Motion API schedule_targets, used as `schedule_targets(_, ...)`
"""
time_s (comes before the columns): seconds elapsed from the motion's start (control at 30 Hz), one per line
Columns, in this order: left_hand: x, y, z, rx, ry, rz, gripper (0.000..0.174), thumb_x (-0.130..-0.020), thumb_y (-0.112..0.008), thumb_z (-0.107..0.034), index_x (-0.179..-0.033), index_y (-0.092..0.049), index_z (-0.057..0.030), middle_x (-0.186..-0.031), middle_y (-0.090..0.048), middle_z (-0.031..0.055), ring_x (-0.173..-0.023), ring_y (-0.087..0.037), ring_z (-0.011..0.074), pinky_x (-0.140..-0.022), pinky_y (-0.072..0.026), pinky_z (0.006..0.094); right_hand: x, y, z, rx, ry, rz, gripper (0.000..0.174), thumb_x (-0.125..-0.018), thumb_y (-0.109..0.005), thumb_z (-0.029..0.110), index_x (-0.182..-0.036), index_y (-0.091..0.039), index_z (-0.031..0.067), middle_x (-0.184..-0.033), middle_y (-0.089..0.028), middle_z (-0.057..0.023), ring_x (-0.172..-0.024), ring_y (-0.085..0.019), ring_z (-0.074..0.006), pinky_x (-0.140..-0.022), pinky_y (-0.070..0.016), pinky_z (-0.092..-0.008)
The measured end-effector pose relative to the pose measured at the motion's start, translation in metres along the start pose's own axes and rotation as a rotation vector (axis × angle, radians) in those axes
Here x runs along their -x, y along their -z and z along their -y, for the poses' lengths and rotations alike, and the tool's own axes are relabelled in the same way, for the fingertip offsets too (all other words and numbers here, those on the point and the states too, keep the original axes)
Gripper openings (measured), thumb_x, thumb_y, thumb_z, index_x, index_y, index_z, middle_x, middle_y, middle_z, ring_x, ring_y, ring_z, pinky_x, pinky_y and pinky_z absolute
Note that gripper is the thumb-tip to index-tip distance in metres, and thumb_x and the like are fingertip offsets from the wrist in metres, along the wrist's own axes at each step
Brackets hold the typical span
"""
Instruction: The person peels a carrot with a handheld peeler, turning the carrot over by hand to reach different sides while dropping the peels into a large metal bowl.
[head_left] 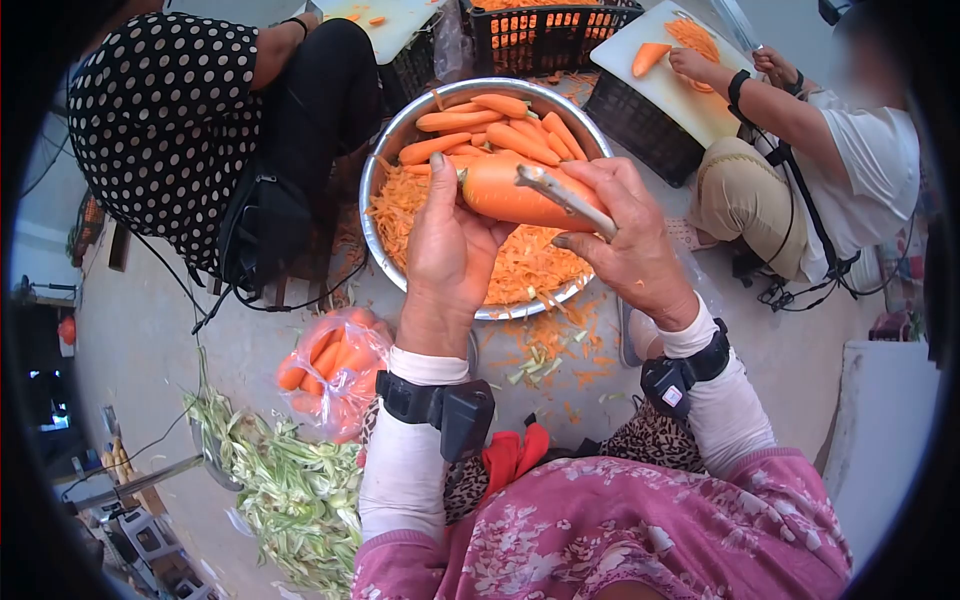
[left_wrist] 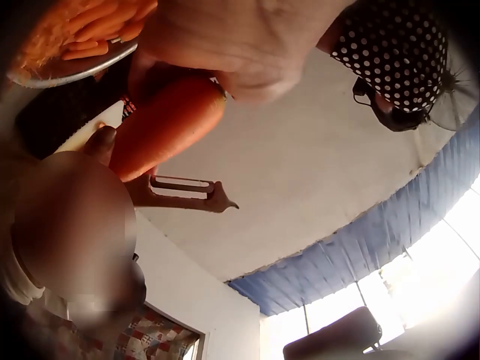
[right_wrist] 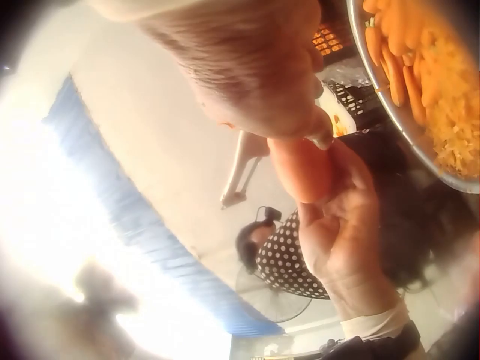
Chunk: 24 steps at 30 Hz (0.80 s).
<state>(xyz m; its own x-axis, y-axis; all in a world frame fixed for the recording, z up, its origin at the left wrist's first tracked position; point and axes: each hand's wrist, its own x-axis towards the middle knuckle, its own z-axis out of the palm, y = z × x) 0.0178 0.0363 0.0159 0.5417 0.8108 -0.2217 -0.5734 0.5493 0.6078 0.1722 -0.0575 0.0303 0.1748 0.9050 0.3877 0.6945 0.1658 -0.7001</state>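
A thick orange carrot (head_left: 500,190) lies across both hands above a wide metal basin (head_left: 370,215). My left hand (head_left: 445,240) grips its stem end, thumb up along the near side. At the other end, my right hand (head_left: 640,245) holds a peeler (head_left: 565,198) by its handle, with fingers also against the carrot. In the left wrist view the slotted head of the peeler (left_wrist: 184,196) juts out beside the carrot (left_wrist: 169,127). Inside the basin, several whole carrots (head_left: 520,140) rest at the far side, and orange shreds (head_left: 540,268) fill the near part.
A plastic bag of carrots (head_left: 335,370) sits on the floor at left, near a heap of pale green husks (head_left: 300,490). At right, a person cuts carrot on a white board (head_left: 635,40) over a black crate (head_left: 640,125). Another person in a dotted top (head_left: 165,130) sits at left.
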Motion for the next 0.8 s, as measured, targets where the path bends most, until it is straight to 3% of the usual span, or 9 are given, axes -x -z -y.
schedule_targets(0.07, -0.002, 0.0, 0.0, 0.013, -0.051, -0.028, 0.051, -0.099, -0.035, -0.044, -0.132, -0.041, -0.0055, -0.126, -0.053, 0.0153, -0.114, -0.055, 0.0275, -0.098, -0.0439, 0.0451, 0.001, -0.002, -0.001, 0.027, 0.012, 0.061, 0.06, -0.065, -0.077, 0.008, -0.12, -0.053, 0.0016, -0.108, -0.056, -0.0154, -0.104, -0.057, -0.0302, -0.087, -0.0466, -0.0346)
schedule_targets(0.1, -0.004, 0.002, 0.0, 0.03, -0.065, -0.009, 0.048, -0.099, -0.036, -0.045, -0.123, -0.046, -0.0039, -0.121, -0.054, 0.014, -0.111, -0.055, 0.0241, -0.096, -0.0444, 0.0416, 0.003, -0.005, 0.0, 0.026, 0.013, 0.063, 0.06, -0.065, -0.077, 0.008, -0.12, -0.053, 0.0016, -0.108, -0.056, -0.0154, -0.104, -0.057, -0.0302, -0.087, -0.0466, -0.0346)
schedule_targets(0.13, -0.006, 0.004, 0.0, 0.047, -0.077, 0.011, 0.048, -0.099, -0.037, -0.045, -0.114, -0.051, -0.0023, -0.116, -0.056, 0.0128, -0.108, -0.055, 0.0206, -0.095, -0.0449, 0.0382, 0.004, -0.009, 0.001, -0.117, -0.132, 0.112, 0.06, -0.067, -0.077, 0.011, -0.12, -0.053, 0.0007, -0.108, -0.058, -0.0168, -0.102, -0.059, -0.0298, -0.087, -0.0471, -0.0347)
schedule_targets(0.17, -0.006, 0.004, 0.0, 0.049, -0.078, 0.01, 0.048, -0.099, -0.037, -0.045, -0.114, -0.051, -0.0023, -0.116, -0.056, 0.0128, -0.108, -0.055, 0.0206, -0.095, -0.0449, 0.0382, 0.005, -0.012, 0.001, -0.259, -0.276, 0.159, 0.06, -0.068, -0.078, 0.014, -0.12, -0.052, -0.0001, -0.107, -0.06, -0.0183, -0.101, -0.061, -0.0294, -0.086, -0.0477, -0.0348)
schedule_targets(0.23, -0.007, 0.005, 0.001, 0.043, -0.086, -0.048, 0.048, -0.099, -0.038, -0.045, -0.107, -0.054, -0.0004, -0.11, -0.058, 0.0133, -0.103, -0.057, 0.0205, -0.092, -0.0464, 0.0368, 0.004, -0.013, 0.003, -0.29, -0.263, 0.169, 0.06, -0.068, -0.077, 0.014, -0.12, -0.052, -0.0009, -0.106, -0.061, -0.0192, -0.1, -0.062, -0.029, -0.086, -0.0479, -0.0349)
schedule_targets(0.43, -0.008, 0.002, -0.003, 0.033, -0.134, -0.025, 0.046, -0.099, -0.04, -0.041, -0.104, -0.055, 0.0022, -0.101, -0.061, 0.0162, -0.096, -0.061, 0.0237, -0.088, -0.0495, 0.0367, 0.005, -0.019, 0.001, -0.215, -0.157, 0.114, 0.06, -0.068, -0.077, 0.013, -0.121, -0.052, -0.001, -0.109, -0.061, -0.0203, -0.101, -0.061, -0.0303, -0.086, -0.0477, -0.0348)
schedule_targets(0.57, -0.006, 0.0, -0.009, 0.041, -0.101, -0.036, 0.044, -0.1, -0.04, -0.038, -0.103, -0.056, 0.0023, -0.102, -0.061, 0.0174, -0.098, -0.061, 0.0264, -0.09, -0.0497, 0.0388, 0.002, -0.019, 0.003, -0.142, -0.007, 0.07, 0.06, -0.067, -0.077, 0.008, -0.121, -0.052, 0.0019, -0.11, -0.059, -0.0186, -0.102, -0.06, -0.0324, -0.086, -0.0474, -0.0358)
schedule_targets(0.63, -0.005, -0.002, -0.011, 0.055, -0.035, -0.124, 0.044, -0.101, -0.035, -0.036, -0.106, -0.055, 0.0037, -0.107, -0.06, 0.021, -0.106, -0.057, 0.0322, -0.096, -0.0456, 0.0454, 0.002, -0.02, 0.0, -0.203, -0.028, 0.077, 0.06, -0.066, -0.077, 0.007, -0.121, -0.052, 0.0023, -0.109, -0.059, -0.0181, -0.101, -0.06, -0.0329, -0.086, -0.0475, -0.036)
schedule_targets(0.8, -0.003, 0.001, -0.013, 0.122, -0.018, -0.061, 0.039, -0.1, -0.039, -0.033, -0.105, -0.056, 0.0022, -0.105, -0.061, 0.0181, -0.104, -0.059, 0.0298, -0.094, -0.047, 0.043, 0.0, -0.018, -0.001, -0.205, -0.01, 0.086, 0.062, -0.065, -0.078, 0.006, -0.121, -0.052, 0.0028, -0.11, -0.06, -0.0168, -0.103, -0.06, -0.032, -0.086, -0.0476, -0.035)
